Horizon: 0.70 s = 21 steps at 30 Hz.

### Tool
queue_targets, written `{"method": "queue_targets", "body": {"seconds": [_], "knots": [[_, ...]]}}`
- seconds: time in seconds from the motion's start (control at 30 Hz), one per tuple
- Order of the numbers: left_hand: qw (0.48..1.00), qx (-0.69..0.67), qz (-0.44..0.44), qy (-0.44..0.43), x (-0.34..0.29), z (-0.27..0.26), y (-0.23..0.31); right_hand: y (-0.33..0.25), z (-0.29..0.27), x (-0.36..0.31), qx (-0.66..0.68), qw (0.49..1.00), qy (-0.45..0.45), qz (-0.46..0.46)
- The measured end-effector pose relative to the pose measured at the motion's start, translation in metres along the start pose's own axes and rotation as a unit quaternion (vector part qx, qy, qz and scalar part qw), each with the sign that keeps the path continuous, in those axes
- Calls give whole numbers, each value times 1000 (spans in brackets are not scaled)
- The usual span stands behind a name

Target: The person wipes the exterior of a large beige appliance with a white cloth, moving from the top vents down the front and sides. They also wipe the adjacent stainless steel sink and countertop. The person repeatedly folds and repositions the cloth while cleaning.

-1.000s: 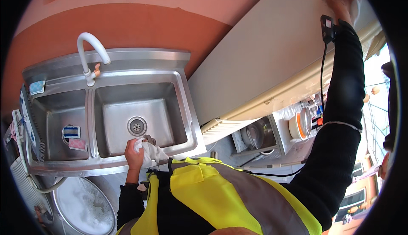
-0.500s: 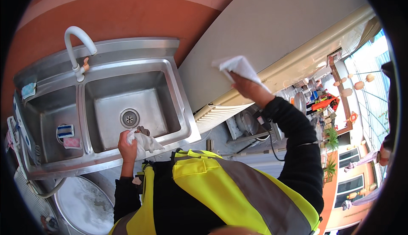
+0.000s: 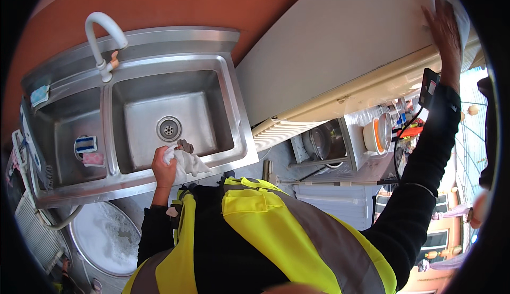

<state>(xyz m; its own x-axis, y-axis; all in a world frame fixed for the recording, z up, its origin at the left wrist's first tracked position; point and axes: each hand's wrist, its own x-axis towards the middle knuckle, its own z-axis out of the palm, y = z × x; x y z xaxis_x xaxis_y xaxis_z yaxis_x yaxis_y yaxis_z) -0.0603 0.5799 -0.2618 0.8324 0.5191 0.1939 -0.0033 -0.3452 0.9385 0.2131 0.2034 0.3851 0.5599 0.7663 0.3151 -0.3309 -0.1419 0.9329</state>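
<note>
The left hand (image 3: 163, 162) is closed around a crumpled white rag (image 3: 186, 162) on the front rim of the steel sink (image 3: 239, 129), at about 5 o'clock from the drain (image 3: 168, 129). The right hand (image 3: 445, 28), arm stretched up toward 1 o'clock, presses flat with fingers spread on a white cloth (image 3: 451, 7) against the far end of the pale counter (image 3: 340, 44). A white tap (image 3: 103, 33) stands at 11 o'clock from the drain, sponges (image 3: 87, 150) lie in the left basin, and a round tub (image 3: 106, 238) sits below the sink.
</note>
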Motion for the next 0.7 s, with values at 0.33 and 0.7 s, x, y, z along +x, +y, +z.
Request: {"method": "queue_targets", "body": {"seconds": [0.33,0.7], "knots": [[1000,-8,-21,-10,0,2,-7,-280,-111,-112,575,799,-178,13],[1000,-8,-7,-8,1,1,-5,-188,-58,-63,510,849,-133,36]]}}
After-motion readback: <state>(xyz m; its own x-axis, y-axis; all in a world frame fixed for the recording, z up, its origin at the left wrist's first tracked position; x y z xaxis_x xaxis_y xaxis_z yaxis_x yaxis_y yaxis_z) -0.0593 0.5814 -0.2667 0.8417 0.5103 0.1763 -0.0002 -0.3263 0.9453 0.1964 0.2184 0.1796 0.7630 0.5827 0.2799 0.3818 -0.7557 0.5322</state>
